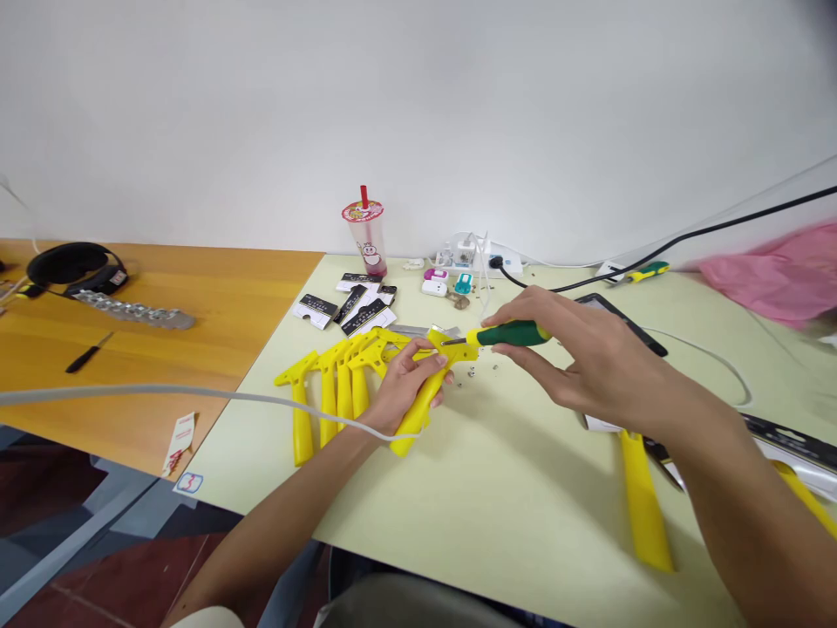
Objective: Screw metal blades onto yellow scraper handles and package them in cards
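Pale tabletop (516, 506) below, a yellow handle (423, 403) slants through the left hand (401, 382).

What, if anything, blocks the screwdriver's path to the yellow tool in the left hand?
Nothing visible: the right hand holds the screwdriver with its tip at the head of the yellow tool. The left hand grips below that. A pale cable crosses only the tool's lower end in view.
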Tool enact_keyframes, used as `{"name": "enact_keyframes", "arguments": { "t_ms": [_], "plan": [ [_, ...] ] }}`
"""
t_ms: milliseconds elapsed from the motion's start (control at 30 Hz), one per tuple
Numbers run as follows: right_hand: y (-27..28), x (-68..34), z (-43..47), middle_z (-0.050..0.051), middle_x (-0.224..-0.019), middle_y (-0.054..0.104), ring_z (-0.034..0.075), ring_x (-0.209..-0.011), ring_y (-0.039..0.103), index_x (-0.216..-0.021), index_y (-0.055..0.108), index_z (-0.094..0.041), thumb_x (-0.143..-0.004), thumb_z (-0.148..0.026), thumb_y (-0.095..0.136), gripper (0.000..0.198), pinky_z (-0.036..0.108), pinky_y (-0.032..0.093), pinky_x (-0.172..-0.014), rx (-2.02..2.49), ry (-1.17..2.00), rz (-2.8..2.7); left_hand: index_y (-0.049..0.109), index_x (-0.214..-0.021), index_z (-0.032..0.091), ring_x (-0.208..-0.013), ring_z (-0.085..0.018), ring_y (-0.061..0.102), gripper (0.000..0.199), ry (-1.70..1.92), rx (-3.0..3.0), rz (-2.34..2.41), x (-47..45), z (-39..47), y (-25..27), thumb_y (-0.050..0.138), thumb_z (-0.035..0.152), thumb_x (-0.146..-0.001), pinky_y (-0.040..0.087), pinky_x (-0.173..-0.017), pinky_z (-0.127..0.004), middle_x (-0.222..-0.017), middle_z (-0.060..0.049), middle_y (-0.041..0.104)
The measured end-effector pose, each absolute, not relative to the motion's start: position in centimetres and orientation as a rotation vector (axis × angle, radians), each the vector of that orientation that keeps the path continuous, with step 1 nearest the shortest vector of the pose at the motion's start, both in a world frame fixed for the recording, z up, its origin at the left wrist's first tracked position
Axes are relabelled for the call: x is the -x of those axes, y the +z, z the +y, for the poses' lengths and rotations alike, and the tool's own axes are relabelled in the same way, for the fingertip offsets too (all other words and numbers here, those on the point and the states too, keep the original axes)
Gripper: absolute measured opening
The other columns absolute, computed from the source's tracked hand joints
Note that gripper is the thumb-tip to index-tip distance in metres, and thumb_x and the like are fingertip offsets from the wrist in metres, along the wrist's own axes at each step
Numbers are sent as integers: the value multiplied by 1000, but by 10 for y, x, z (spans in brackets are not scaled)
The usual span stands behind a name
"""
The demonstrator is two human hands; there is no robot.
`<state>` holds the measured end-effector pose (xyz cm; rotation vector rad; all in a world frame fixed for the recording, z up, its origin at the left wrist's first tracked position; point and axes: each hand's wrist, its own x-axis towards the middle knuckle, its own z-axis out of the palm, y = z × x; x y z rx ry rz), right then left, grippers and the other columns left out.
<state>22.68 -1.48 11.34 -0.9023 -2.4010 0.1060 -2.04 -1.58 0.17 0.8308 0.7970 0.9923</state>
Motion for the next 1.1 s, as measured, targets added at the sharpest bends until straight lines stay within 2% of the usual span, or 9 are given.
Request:
{"name": "enact_keyframes", "arguments": {
  "t_ms": [133,333,467,533,700,767,867,1033,1100],
  "plan": [
    [112,-222,-14,7,-102,75,23,-73,71,-116,62,-24,-110,-45,61,22,35,48,-61,999,-75,-2339,49,-109,26,-51,-10,59,47,1016,-819,784,19,-16,1,87,40,-87,40,-47,-20,-80,2,70],
    [111,-224,-8,13,-138,70,30,-117,73,-139,56,-27,-109,-34,59,31,42,60,-89,889,213,-2349,46,-109,27,-47,-9,57,47,991,-804,814,21,-15,1,86,42,-88,39,-48,-20,-79,3,70],
    [105,-222,-7,6,-103,77,23,-80,74,-117,65,-27,-106,-38,67,16,36,57,-69,839,46,-2276,47,-108,27,-46,-8,55,50,1001,-794,793,20,-16,5,88,42,-85,38,-47,-21,-79,3,69],
    [103,-218,-8,7,-102,76,23,-75,73,-114,64,-25,-105,-43,68,21,35,54,-62,910,-43,-2254,46,-107,27,-44,-8,54,51,1010,-793,797,20,-16,6,88,42,-85,37,-47,-21,-78,4,68],
    [103,-215,-10,14,-142,70,30,-125,73,-144,52,-26,-107,-30,64,39,42,63,-94,825,231,-2291,44,-108,27,-45,-8,54,51,1014,-797,816,20,-16,8,87,42,-86,37,-48,-20,-77,4,69],
    [101,-215,-9,8,-126,76,26,-111,77,-140,56,-29,-106,-25,67,35,39,64,-93,748,178,-2255,43,-108,27,-43,-8,53,50,1003,-815,796,20,-17,9,85,43,-88,37,-47,-20,-77,3,70],
    [100,-214,-9,5,-100,75,22,-82,75,-120,61,-28,-101,-28,77,25,35,63,-72,768,-50,-2180,41,-106,27,-43,-9,53,50,992,-844,770,19,-20,9,85,44,-89,37,-47,-21,-76,3,71],
    [102,-208,-14,16,-138,69,32,-129,70,-141,52,-28,-104,-24,68,41,50,64,-101,737,201,-2238,41,-108,28,-44,-10,56,51,1017,-844,806,18,-19,6,85,47,-89,38,-45,-21,-77,3,71],
    [102,-207,-15,11,-130,74,28,-119,74,-144,53,-30,-105,-17,66,43,44,66,-94,662,177,-2240,41,-107,28,-44,-10,56,52,1029,-834,793,17,-19,6,85,47,-88,38,-45,-21,-75,4,71]
  ]
}}
